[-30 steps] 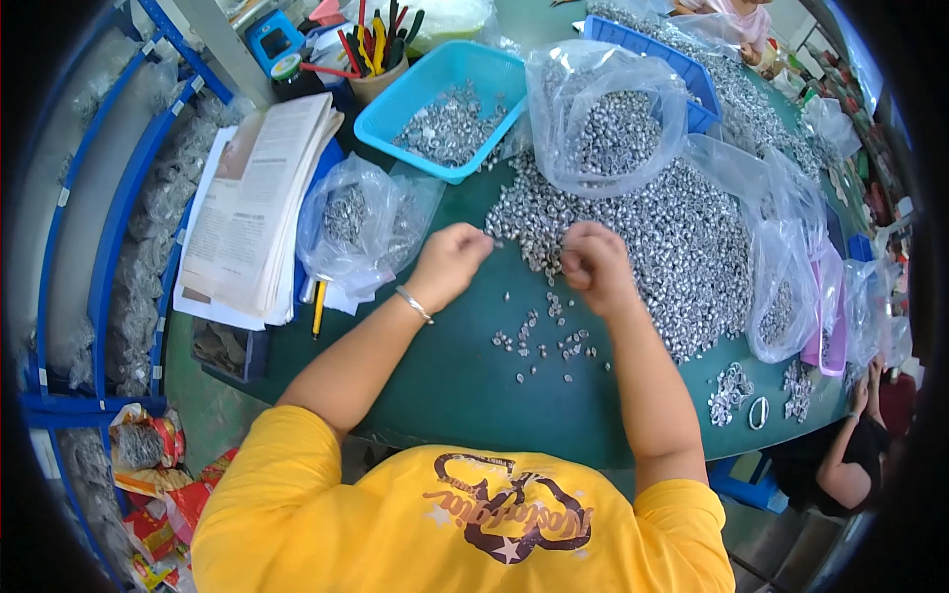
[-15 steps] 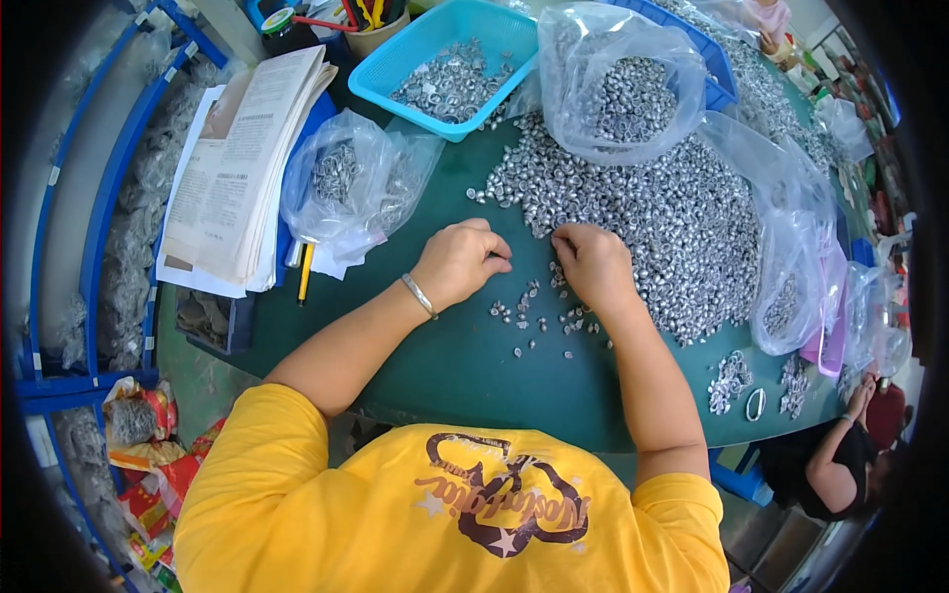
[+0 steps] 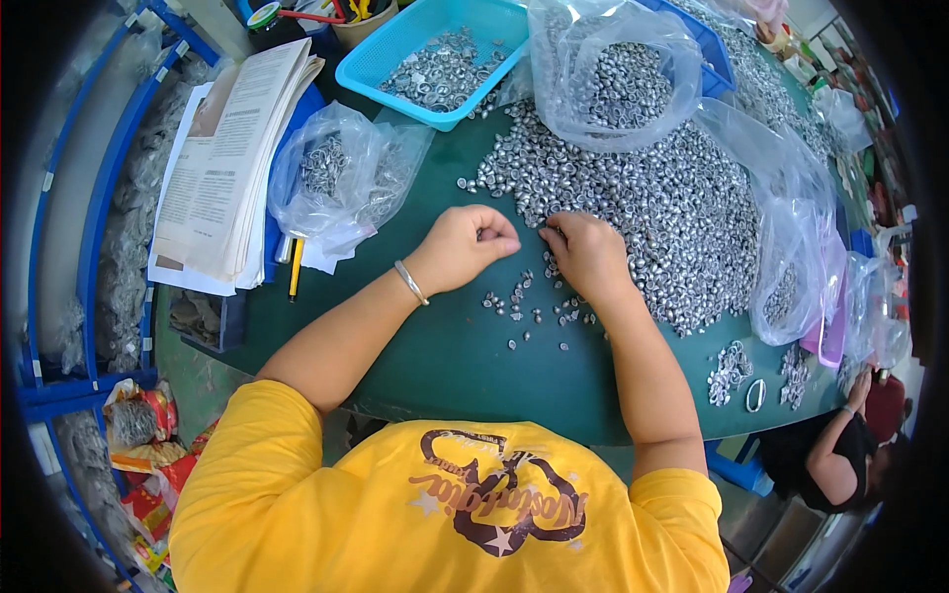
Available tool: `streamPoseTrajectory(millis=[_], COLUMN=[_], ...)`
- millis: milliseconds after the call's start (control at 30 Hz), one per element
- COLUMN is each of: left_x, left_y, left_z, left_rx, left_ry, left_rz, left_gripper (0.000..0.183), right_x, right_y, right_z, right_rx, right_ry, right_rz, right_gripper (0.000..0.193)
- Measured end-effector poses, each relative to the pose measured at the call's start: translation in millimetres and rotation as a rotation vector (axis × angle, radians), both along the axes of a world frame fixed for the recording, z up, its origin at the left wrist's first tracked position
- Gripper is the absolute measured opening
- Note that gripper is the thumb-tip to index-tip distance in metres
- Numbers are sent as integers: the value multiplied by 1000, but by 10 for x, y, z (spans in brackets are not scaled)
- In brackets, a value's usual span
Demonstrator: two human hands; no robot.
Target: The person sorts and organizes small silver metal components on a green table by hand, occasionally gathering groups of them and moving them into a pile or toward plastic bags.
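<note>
A broad heap of small silvery metal pieces point(image 3: 682, 232), rounded like little caps or beads, covers the green table point(image 3: 474, 366). My right hand point(image 3: 588, 259) is at the heap's left edge, its thumb and fingers pinched together. Just left of it, my left hand point(image 3: 465, 247) hovers over the tabletop with curled fingers, thumb and fingertips meeting. Whatever is in either pinch is too small or hidden to make out. Several loose metal pieces point(image 3: 516, 295) are scattered below and between the hands.
A turquoise basket point(image 3: 361, 74) and clear plastic bags point(image 3: 554, 128) of metal pieces stand beyond the hands. Left lie an open newspaper-like booklet point(image 3: 222, 178) and a yellow pen point(image 3: 296, 272). Metal ring point(image 3: 755, 395) lies right. Another person point(image 3: 840, 450) sits at far right.
The fingers of my left hand have curled further, showing a gap between thumb and palm. My two hands have come slightly closer together. The whole view has shifted a little.
</note>
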State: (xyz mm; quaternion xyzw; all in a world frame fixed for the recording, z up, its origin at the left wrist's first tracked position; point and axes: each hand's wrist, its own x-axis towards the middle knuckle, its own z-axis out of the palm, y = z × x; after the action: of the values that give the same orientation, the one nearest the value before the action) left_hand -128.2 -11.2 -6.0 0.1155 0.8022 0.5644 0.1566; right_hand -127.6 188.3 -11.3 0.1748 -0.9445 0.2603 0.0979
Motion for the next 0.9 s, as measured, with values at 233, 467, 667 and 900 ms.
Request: streamPoseTrajectory(millis=[233,467,667,900], left_x=[-148,-130,-35,-39], left_y=[17,237,76,-10], left_z=[-66,-229,-141,-63], left_rx=[479,-333,-287,-158], left_ry=[-279,620,555,476], left_rz=[113,38,-31,128], left_gripper=[7,15,13,10], right_x=[-66,-13,25,17], right_y=[274,-24,46,122], right_z=[154,110,94,124], right_rx=[-963,-26,-17,-124], right_ry=[-747,-141,-122,-65], right_rz=[-34,69,127,66], right_gripper=[15,22,21,16])
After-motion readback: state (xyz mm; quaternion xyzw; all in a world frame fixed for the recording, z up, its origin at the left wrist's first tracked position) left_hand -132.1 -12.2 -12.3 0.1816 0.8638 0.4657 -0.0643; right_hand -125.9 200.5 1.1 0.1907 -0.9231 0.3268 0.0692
